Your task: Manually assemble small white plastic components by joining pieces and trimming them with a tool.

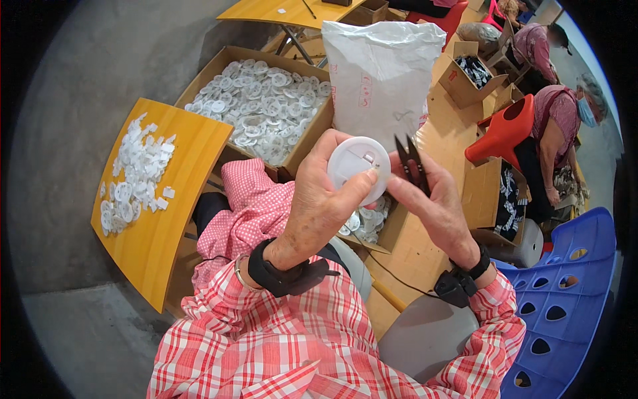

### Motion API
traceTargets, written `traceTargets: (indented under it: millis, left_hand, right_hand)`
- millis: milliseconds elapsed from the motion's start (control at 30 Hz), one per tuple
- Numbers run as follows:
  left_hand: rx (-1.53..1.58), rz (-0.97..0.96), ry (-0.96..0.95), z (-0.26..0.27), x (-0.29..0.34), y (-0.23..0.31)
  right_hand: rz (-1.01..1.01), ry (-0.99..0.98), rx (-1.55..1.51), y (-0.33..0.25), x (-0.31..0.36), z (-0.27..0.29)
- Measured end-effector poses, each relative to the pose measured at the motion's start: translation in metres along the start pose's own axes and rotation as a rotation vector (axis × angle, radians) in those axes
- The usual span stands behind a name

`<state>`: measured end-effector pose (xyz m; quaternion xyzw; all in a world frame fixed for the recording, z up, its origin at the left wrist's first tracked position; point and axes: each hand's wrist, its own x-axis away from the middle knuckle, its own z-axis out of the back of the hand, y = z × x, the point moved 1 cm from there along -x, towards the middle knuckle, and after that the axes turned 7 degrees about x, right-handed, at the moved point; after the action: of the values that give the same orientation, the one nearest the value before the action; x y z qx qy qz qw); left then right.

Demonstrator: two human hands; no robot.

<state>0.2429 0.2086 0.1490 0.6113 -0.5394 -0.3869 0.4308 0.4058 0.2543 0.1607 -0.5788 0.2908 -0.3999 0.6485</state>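
Up in front of my chest, my left hand (312, 199) grips a round white plastic disc (345, 158), its thumb pressed on the lower face near a small slot. My right hand (435, 203) holds black thread snips (413, 163) against its palm, with the blades pointing up and apart. The thumb and forefinger of that hand reach the disc's right edge. Whether they pinch a small part there is hard to make out. Behind my hands lies a lower cardboard box (392, 233) with more white discs in it, partly covered by my arms.
At left, a yellow table (156, 266) bears scattered white pieces. A large cardboard box (189, 90) full of white discs stands beyond it, beside a white sack (379, 73). A blue plastic chair (565, 299) is at right. Two seated people work among boxes and red chairs.
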Motion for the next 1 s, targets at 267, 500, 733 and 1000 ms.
traceTargets:
  millis: [267,500,733,1000]
  left_hand:
    - [0.038,0.098,-0.023,-0.012,0.000,-0.006]
    - [-0.113,0.071,0.003,-0.017,-0.014,-0.028]
    - [-0.092,0.111,-0.030,-0.023,-0.030,-0.045]
    - [0.065,0.369,-0.094,-0.016,-0.049,-0.081]
  right_hand:
    - [-0.092,0.003,-0.213,0.016,0.000,0.000]
    - [-0.180,0.045,-0.459,0.048,-0.001,0.002]
    - [-0.170,0.076,-0.482,0.061,-0.005,0.010]
    - [-0.341,0.005,-0.696,0.101,-0.011,0.024]
